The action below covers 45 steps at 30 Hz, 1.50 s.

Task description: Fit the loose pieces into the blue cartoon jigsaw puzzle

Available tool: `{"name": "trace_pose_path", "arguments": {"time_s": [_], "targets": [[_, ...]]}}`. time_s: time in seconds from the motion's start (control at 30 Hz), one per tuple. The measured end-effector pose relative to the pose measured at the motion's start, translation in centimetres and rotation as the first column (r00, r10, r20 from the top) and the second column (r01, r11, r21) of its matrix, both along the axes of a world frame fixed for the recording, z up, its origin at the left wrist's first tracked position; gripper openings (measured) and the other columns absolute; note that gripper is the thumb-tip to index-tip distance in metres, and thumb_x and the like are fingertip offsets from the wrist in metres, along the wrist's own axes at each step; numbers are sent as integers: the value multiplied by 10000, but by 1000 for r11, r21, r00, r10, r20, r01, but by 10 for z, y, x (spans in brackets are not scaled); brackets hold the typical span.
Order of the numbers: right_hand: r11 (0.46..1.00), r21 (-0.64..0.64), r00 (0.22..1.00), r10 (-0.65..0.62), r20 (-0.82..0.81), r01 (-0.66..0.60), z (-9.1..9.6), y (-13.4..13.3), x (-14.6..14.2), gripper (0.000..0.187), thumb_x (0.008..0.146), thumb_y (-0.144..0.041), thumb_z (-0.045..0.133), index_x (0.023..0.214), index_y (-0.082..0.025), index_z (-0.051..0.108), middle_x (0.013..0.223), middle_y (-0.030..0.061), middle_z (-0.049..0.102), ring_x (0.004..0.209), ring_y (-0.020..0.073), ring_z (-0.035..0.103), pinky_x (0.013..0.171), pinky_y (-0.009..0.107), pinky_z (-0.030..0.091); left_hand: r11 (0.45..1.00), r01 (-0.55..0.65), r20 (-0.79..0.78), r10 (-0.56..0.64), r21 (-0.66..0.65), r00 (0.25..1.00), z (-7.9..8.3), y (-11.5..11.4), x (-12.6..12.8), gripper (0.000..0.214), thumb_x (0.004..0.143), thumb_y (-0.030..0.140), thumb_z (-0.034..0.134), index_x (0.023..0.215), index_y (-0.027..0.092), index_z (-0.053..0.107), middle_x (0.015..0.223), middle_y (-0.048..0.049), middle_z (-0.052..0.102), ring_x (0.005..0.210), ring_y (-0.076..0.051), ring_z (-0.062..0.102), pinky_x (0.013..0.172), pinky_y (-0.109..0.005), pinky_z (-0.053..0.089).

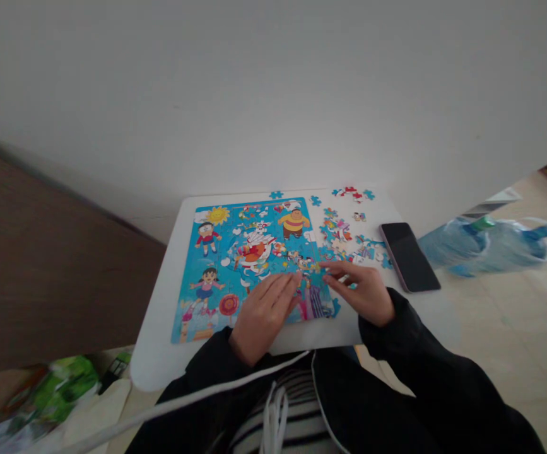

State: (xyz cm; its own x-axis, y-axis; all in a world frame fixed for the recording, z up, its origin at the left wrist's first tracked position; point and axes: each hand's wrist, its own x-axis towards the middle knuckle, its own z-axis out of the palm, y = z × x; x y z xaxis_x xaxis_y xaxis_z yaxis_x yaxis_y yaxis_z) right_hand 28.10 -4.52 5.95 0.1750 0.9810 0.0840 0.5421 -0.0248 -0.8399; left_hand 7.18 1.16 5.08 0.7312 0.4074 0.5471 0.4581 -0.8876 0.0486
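A colourful cartoon jigsaw puzzle (235, 258) lies mostly assembled on a small white table (164, 302). My left hand (264, 312) rests flat on the puzzle's lower right part, fingers stretched out together. My right hand (363, 290) sits at the puzzle's right edge, its fingers pinched on a puzzle piece (344, 278) that touches the assembled picture. Loose puzzle pieces (349, 236) lie scattered just beyond my right hand.
A dark phone (409, 256) lies face up at the table's right edge. Blue water bottles (486, 246) lie on the tiled floor to the right. A brown surface (41, 265) stands left, with green packaging (65, 384) below it. A white wall is behind the table.
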Motion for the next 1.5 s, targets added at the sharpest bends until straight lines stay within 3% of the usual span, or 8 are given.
{"name": "trace_pose_path", "arguments": {"time_s": [0.07, 0.17, 0.33, 0.53, 0.73, 0.9, 1.27, 1.5], "targets": [[992, 8, 979, -129, 158, 130, -4, 5, 24, 252, 774, -336, 574, 986, -237, 667, 745, 11, 692, 626, 146, 636, 565, 265, 507, 992, -113, -96, 108, -50, 990, -6, 6, -11, 349, 908, 275, 434, 1198, 103, 526, 1127, -114, 631, 1046, -226, 581, 900, -371, 492], [976, -9, 933, -206, 296, 219, -15, 8, 54, 225, 745, -337, 593, 930, -236, 673, 721, 5, 697, 624, 158, 645, 615, 286, 506, 949, -290, -266, 251, -121, 931, -15, 13, -29, 446, 911, 381, 392, 1214, 79, 519, 1241, -149, 558, 1164, -300, 499, 915, -462, 470], [963, -13, 857, -235, 460, 271, -36, 3, 71, 237, 743, -391, 590, 906, -249, 687, 725, -16, 689, 547, 124, 598, 540, 252, 459, 884, -423, -475, 292, -196, 830, -24, 13, -47, 500, 907, 433, 377, 1306, 138, 433, 1380, -105, 423, 1284, -304, 359, 969, -516, 403], [948, 198, 752, -319, 577, 250, -44, 2, 69, 270, 797, -398, 542, 925, -217, 696, 726, -11, 659, 500, 89, 511, 517, 229, 414, 875, -425, -536, 250, -231, 806, -15, 11, -51, 508, 903, 464, 369, 1335, 199, 395, 1420, -88, 367, 1327, -293, 281, 1016, -515, 336], [894, 382, 723, -424, 546, 237, -48, 3, 67, 235, 814, -334, 536, 873, -186, 708, 649, -10, 629, 475, 77, 486, 491, 212, 388, 885, -423, -583, 241, -197, 776, 0, 37, -46, 575, 904, 495, 336, 1356, 141, 355, 1449, -109, 304, 1337, -298, 253, 1032, -517, 310], [883, 408, 727, -437, 529, 234, -50, 3, 68, 230, 810, -326, 546, 862, -173, 709, 641, -5, 638, 457, 71, 481, 472, 204, 380, 860, -453, -647, 209, -236, 734, 1, 53, -36, 606, 899, 490, 362, 1362, 99, 334, 1450, -114, 295, 1341, -296, 244, 1049, -494, 299], [880, 406, 767, -433, 474, 246, -47, 2, 60, 240, 815, -328, 537, 856, -166, 708, 620, -1, 614, 476, 80, 477, 492, 213, 380, 826, -411, -580, 130, -385, 804, -5, 59, -32, 533, 914, 441, 369, 1384, 205, 284, 1469, -121, 258, 1344, -266, 248, 1050, -461, 289], [889, 368, 773, -431, 467, 273, -45, 1, 60, 251, 819, -342, 527, 862, -171, 705, 623, 1, 611, 487, 88, 487, 493, 226, 379, 824, -427, -545, 178, -373, 819, -13, 59, -39, 595, 911, 469, 343, 1407, 160, 230, 1478, -130, 227, 1358, -293, 191, 1061, -491, 260]]}}
